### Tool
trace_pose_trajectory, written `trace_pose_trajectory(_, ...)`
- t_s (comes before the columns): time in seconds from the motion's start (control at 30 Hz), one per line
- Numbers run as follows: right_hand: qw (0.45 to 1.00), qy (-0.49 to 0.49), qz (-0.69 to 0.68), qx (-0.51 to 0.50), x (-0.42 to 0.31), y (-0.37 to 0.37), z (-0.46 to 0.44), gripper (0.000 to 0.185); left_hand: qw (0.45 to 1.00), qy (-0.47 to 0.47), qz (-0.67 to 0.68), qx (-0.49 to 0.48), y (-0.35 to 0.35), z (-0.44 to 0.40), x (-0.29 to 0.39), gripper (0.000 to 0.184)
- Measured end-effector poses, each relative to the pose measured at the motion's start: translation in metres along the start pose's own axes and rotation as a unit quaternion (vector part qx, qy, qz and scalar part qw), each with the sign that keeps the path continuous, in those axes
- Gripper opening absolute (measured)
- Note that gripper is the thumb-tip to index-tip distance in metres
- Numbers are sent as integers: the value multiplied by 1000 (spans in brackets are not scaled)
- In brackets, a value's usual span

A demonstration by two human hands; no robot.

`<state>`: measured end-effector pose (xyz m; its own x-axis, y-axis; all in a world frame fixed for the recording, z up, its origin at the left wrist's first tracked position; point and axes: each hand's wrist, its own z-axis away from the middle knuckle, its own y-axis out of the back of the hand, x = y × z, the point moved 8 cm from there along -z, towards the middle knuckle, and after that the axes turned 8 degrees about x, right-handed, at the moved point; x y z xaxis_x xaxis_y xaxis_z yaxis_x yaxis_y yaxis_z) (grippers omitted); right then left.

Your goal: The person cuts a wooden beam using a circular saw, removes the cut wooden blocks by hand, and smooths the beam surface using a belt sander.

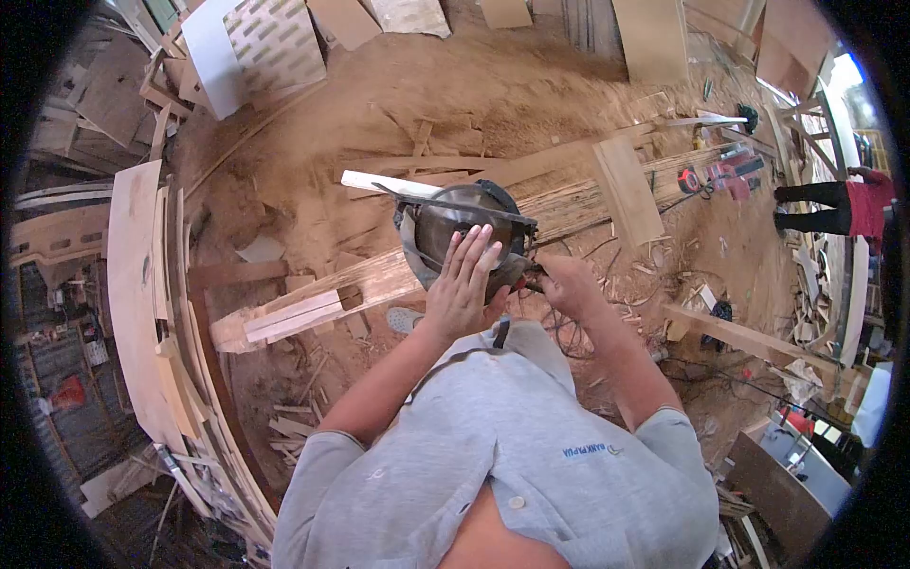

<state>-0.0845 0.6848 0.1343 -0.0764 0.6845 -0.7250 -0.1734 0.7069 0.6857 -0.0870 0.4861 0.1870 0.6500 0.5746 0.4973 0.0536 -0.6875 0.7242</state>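
A dark, rounded power tool (464,228) with a frame around it sits over a long wooden beam (379,277). My left hand (463,284) lies on the tool's near side, its fingers stretched out over the dark surface. Wrapped round the tool's handle at its right side is my right hand (566,284). A pale strip of wood (365,180) sticks out beyond the tool at the upper left. The tool's underside is hidden.
Planks (142,284) are stacked at the left. A board (627,190) lies across the beam, with a tape measure (688,180) farther right. Another person (844,207) stands at the far right. Cables and wood scraps lie on the ground.
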Motion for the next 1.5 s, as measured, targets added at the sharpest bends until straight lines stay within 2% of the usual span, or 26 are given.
trace_pose_trajectory(0.03,998,27,53,27,-5,3,2,33,1000,0,0,-5,0,0,0,75)
trace_pose_trajectory(0.13,994,-79,-80,13,-3,6,7,33,1000,2,-1,-15,1,-1,1,76)
trace_pose_trajectory(0.17,956,-182,-226,-32,9,-6,10,36,1000,4,-1,-15,1,-1,1,76)
trace_pose_trajectory(0.2,885,-279,-364,-76,18,-19,13,38,1000,5,0,-14,1,-2,1,76)
trace_pose_trajectory(0.23,783,-366,-489,-117,21,-33,20,40,1000,10,0,-15,0,-3,2,78)
trace_pose_trajectory(0.33,771,-350,-519,-121,33,-44,19,44,999,22,2,-29,2,-12,7,84)
trace_pose_trajectory(0.43,872,-253,-413,-66,36,-37,12,39,998,33,-1,-62,0,-27,14,93)
trace_pose_trajectory(0.5,910,-251,-328,-45,41,-33,13,42,996,45,-6,-81,-9,-37,15,99)
trace_pose_trajectory(0.53,926,-247,-283,-36,41,-29,12,50,994,42,-27,-97,-13,-39,15,104)
trace_pose_trajectory(0.63,972,-66,-165,156,-8,16,1,93,988,38,-76,-128,-19,-35,13,110)
trace_pose_trajectory(0.67,986,-30,-117,119,-8,12,-5,128,986,44,-74,-140,-20,-34,11,113)
trace_pose_trajectory(0.77,989,13,-133,67,-25,3,-15,135,983,55,-80,-155,-24,-34,8,116)
trace_pose_trajectory(0.87,987,13,-151,58,-15,-6,-18,141,984,33,-109,-137,-30,-30,6,119)
trace_pose_trajectory(0.97,985,2,-164,58,-17,-6,-17,139,979,44,-122,-159,-28,-32,8,119)
trace_pose_trajectory(1.07,981,-7,-182,60,-14,-8,-16,136,980,70,-77,-172,-29,-32,7,115)
trace_pose_trajectory(1.17,988,5,-139,71,-12,-7,-16,138,977,59,-115,-168,-29,-35,9,116)
trace_pose_trajectory(1.33,984,32,-143,106,-11,-7,-13,131,976,55,-119,-176,-28,-34,10,114)
trace_pose_trajectory(1.5,978,44,-151,135,-17,-2,-8,119,985,51,-100,-133,-27,-31,10,107)
